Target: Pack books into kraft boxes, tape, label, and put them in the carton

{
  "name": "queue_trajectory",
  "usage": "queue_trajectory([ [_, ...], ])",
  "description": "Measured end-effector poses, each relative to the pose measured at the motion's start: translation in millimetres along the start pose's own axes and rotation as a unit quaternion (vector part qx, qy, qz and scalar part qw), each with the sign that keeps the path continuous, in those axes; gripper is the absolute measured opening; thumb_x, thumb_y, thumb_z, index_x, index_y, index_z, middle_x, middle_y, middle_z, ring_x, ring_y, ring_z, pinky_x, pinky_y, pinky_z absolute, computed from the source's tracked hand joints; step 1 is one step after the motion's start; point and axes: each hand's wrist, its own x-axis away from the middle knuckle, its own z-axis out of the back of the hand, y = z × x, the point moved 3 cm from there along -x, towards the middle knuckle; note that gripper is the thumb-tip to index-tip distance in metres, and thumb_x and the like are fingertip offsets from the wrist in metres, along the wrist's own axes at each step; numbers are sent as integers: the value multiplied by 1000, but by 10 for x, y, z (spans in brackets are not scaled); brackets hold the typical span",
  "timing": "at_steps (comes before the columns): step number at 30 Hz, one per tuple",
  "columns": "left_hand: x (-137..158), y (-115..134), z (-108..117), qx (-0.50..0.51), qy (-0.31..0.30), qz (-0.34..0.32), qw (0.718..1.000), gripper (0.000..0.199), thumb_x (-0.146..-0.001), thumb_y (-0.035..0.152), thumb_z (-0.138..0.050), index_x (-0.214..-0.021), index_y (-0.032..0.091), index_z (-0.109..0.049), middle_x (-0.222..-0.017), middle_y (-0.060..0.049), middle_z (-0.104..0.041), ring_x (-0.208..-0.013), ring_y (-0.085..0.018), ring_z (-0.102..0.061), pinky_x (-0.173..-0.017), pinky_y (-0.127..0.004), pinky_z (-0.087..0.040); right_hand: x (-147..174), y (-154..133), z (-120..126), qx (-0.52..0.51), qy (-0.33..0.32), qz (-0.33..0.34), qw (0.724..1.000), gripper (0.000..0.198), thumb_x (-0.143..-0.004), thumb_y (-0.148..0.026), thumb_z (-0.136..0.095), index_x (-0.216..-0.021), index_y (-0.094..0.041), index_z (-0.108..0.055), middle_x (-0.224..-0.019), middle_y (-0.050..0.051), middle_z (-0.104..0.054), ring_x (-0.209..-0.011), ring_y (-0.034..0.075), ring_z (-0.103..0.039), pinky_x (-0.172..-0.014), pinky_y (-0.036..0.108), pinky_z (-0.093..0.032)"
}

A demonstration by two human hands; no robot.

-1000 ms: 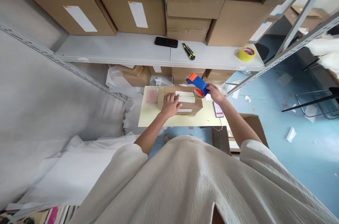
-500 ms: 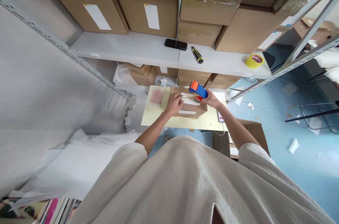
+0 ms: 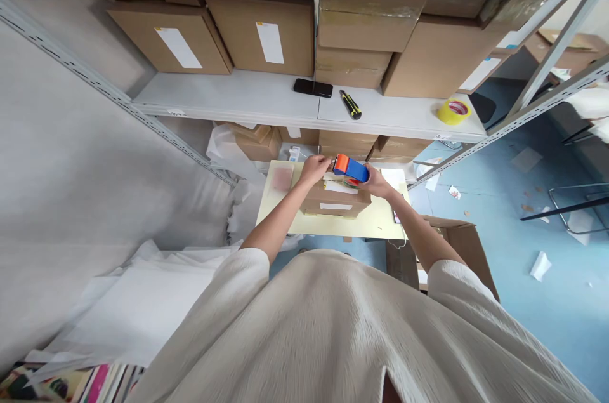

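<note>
Tape dispenser (image 3: 351, 168) gripped by right fingers (image 3: 370, 174), left fingers (image 3: 324, 160) with grip unclear, box (image 3: 333, 197) part-hidden

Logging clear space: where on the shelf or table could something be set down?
Shelf: left of the black phone, in front of the boxes; also between cutter and yellow tape roll. Crowded: middle of the table, with the carton, tape dispenser, left hand and right hand.
</note>
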Motion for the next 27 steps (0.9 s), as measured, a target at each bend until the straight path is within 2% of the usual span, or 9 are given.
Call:
queue_trajectory([
  [4, -34, -61, 19, 4, 3, 2, 1000, 23, -92, 34, -65, -73, 22, -70, -78, -4, -76, -82, -24, -70, -75, -33, -51, -2, -42, 13, 29, -6, 8, 1000, 66, -71, -62, -95, -109, -27, -55, -99, 3, -71, -90, 26, -64, -80, 39, -57],
  [10, 41, -163, 166, -15, 44, 8, 999, 21, -93, 29, -62, -74, 23, -68, -81, -4, -75, -80, -23, -67, -75, -35, -48, -37, -164, 45, 52, -58, 21, 997, 57, -70, -45, -92, -111, -25, -58, -101, 4, -72, -87, 25, -65, -76, 36, -53],
  [18, 228, -534, 289, -14, 90, 47, 995, 25, -99, 25, -56, -74, 25, -57, -76, -1, -65, -77, -21, -59, -76, -32, -44, -35, -364, 11, 117, -91, 12, 989, 51, -75, -49, -93, -108, -27, -60, -95, 3, -75, -82, 25, -66, -71, 35, -52],
  [22, 331, -755, 473, -41, 150, 67, 986, 28, -101, 22, -52, -74, 26, -51, -77, -1, -63, -82, -21, -59, -81, -33, -45, -28, -386, 25, 145, -97, 12, 985, 56, -75, -51, -94, -115, -26, -63, -102, 5, -78, -86, 26, -70, -74, 35, -54],
  [27, 416, -1030, 599, -49, 132, 100, 985, 28, -102, 23, -51, -75, 27, -48, -79, -2, -63, -86, -24, -61, -86, -34, -46, -25, -415, 50, 166, -98, 6, 981, 61, -76, -56, -94, -121, -26, -66, -108, 7, -80, -90, 28, -73, -77, 36, -56],
])
